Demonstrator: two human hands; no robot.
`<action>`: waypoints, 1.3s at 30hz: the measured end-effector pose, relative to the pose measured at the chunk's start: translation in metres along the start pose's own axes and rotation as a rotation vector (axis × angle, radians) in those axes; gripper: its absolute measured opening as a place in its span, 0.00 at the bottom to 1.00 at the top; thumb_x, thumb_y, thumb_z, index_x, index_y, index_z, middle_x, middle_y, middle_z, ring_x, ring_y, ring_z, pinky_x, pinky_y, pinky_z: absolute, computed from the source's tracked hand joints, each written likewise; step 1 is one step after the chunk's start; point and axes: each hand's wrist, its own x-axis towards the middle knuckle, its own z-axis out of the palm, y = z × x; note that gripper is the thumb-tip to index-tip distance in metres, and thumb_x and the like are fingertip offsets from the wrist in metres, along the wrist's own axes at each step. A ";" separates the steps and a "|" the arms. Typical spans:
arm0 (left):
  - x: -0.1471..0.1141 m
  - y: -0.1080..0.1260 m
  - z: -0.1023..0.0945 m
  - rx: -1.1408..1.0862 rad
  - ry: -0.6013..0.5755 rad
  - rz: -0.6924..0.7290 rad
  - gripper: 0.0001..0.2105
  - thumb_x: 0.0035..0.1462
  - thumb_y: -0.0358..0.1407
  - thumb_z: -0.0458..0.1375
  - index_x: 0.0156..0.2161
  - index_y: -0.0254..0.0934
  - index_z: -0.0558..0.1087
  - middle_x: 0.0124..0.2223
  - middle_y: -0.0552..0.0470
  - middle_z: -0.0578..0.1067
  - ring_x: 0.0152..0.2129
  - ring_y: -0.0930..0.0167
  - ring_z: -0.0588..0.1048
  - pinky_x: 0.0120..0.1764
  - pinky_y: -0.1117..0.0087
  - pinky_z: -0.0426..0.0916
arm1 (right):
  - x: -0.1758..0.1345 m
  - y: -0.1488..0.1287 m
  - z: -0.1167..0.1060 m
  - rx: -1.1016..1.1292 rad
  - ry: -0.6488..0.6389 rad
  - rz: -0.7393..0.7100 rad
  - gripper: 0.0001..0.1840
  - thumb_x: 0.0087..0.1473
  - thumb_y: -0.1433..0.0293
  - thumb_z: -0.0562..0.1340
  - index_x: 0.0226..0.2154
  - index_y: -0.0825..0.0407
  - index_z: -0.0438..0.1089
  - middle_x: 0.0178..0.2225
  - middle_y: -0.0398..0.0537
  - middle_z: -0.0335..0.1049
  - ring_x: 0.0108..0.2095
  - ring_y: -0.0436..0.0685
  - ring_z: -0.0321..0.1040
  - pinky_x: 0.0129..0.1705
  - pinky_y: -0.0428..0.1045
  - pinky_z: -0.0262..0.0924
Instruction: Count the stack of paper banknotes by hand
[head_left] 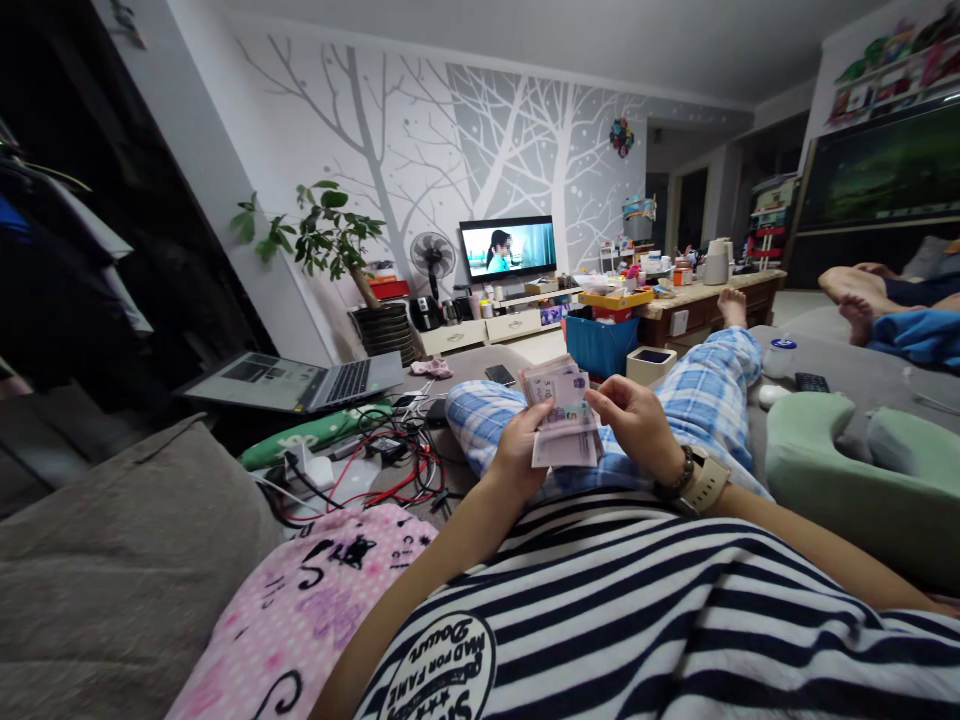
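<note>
A stack of purplish banknotes is held above my lap, with a "5" showing on a note near the top. My left hand is closed round the stack's left side, its thumb lying across the front. At the upper right edge of the notes, my right hand pinches thumb and fingers together on the corner of a note. A light watch and a dark bracelet are on my right wrist. Blue checked trousers cover my legs under the notes.
On my left lie an open laptop, tangled cables and a pink blanket. A phone rests beyond my knee. A green neck pillow sits on my right. Another person's legs stretch out at the far right.
</note>
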 end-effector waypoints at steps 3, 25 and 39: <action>-0.005 0.002 0.003 0.022 0.018 0.018 0.13 0.58 0.26 0.58 0.46 0.26 0.78 0.37 0.40 0.84 0.41 0.58 0.83 0.50 0.57 0.76 | 0.001 0.001 0.001 -0.010 -0.012 0.005 0.24 0.59 0.49 0.61 0.22 0.49 0.65 0.19 0.42 0.65 0.23 0.52 0.59 0.28 0.49 0.54; -0.019 0.012 0.022 -0.021 0.031 -0.118 0.19 0.67 0.32 0.49 0.54 0.29 0.77 0.39 0.42 0.84 0.36 0.60 0.84 0.46 0.60 0.78 | -0.004 -0.001 0.002 0.051 -0.057 -0.114 0.18 0.61 0.58 0.61 0.24 0.49 0.64 0.21 0.40 0.60 0.24 0.52 0.55 0.29 0.49 0.52; -0.018 0.010 0.019 -0.001 -0.004 -0.137 0.17 0.62 0.30 0.51 0.50 0.28 0.78 0.34 0.43 0.84 0.34 0.61 0.83 0.43 0.61 0.77 | -0.002 0.008 0.006 0.135 -0.060 -0.069 0.13 0.60 0.58 0.62 0.31 0.49 0.68 0.24 0.41 0.66 0.26 0.52 0.60 0.31 0.49 0.56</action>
